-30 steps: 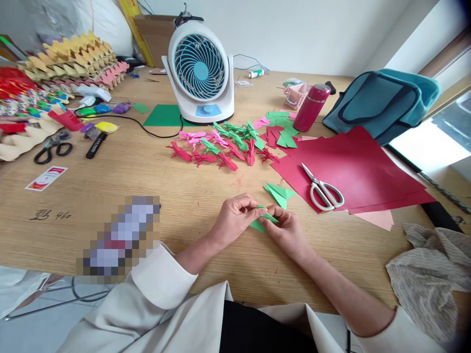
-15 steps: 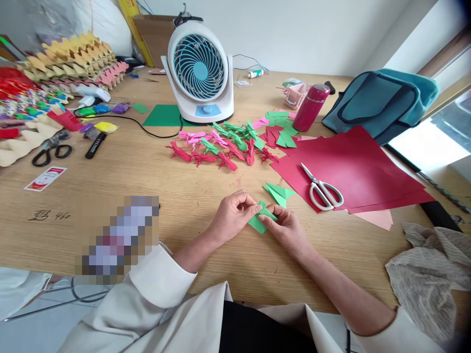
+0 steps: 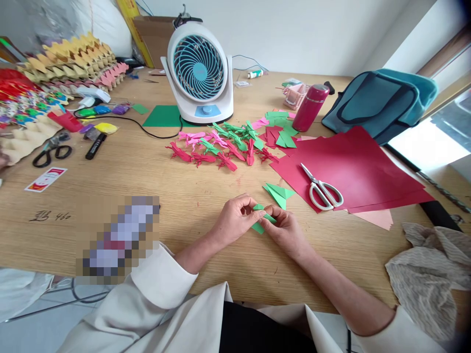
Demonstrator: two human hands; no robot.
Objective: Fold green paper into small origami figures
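Observation:
Between my two hands is a small folded piece of green paper (image 3: 258, 227), raised a little over the wooden table. My left hand (image 3: 235, 215) pinches it from the left, thumb on top. From the right, my right hand (image 3: 285, 228) pinches it with thumb and forefinger; the thumbs nearly meet and cover part of the folds. Just beyond my fingers lies another folded green paper (image 3: 278, 195) with pointed ends. Farther back are several folded red paper figures (image 3: 225, 160), with green figures (image 3: 235, 135) and pink figures (image 3: 195, 138) among them.
White-handled scissors (image 3: 326, 193) rest on red paper sheets (image 3: 353, 166) at the right. Behind stand a fan (image 3: 200, 73), a red flask (image 3: 311, 108) and a teal bag (image 3: 380, 103). Black-handled scissors (image 3: 51, 154) and a marker (image 3: 95, 147) lie left. A cloth (image 3: 427, 279) is at the right edge.
My left thumb has slid right across the green paper, closer to my right thumb, and less of the paper shows. Part of another person's hand has appeared at the far left edge.

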